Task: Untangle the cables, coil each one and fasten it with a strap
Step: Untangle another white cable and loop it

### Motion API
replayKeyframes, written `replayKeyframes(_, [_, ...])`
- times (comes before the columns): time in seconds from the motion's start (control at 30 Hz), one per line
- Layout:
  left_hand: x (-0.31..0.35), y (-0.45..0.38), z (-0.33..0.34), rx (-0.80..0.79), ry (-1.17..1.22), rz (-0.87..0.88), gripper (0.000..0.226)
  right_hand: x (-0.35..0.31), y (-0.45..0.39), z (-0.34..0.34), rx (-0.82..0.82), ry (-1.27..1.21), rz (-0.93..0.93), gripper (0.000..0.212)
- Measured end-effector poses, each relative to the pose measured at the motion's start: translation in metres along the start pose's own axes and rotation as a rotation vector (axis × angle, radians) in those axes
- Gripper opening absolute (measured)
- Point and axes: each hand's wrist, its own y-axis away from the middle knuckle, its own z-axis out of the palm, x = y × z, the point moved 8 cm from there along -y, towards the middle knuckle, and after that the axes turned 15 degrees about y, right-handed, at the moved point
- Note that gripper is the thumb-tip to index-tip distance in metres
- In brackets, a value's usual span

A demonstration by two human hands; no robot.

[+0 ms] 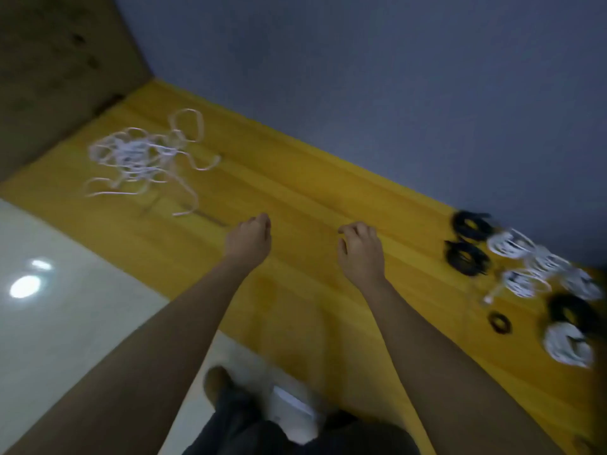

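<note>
Loosely curled, both grips hold nothing: left hand [249,239] and right hand [361,254] hover over the yellow table [295,192], tangled white cables [138,159] near its far-left corner, coiled cables [525,274] along its right edge.

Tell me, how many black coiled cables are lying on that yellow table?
3, though blur may hide more. One black coil lies farthest back in the right-hand group, a second just in front of it, a third nearer, beside a white coil. The small dark ring isn't counted.

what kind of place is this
Probably a plain indoor work spot, not a home desk: a long yellow table set against a bare grey wall, a glossy tiled floor, and sorted cable coils.
</note>
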Motion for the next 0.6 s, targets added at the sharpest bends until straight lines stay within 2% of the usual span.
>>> replayKeyframes(0.17, [-0.138, 0.005, -0.129, 0.102, -0.055, -0.127, 0.021, -0.174, -0.069, 0.031, -0.120, 0.156, -0.201, 0.031])
replayKeyframes(0.33, [-0.244, -0.002, -0.227, 0.157, -0.074, -0.205, 0.020, -0.321, -0.124, 0.039, -0.111, 0.143, -0.282, 0.030])
replayKeyframes(0.43, [-0.290, -0.018, -0.271, 0.190, -0.059, -0.218, 0.020, -0.385, -0.154, 0.046, -0.107, 0.123, -0.324, 0.030])
replayKeyframes(0.6, [-0.355, -0.063, -0.313, 0.176, -0.036, -0.243, 0.017, -0.454, -0.205, 0.075, -0.107, 0.109, -0.333, 0.031])
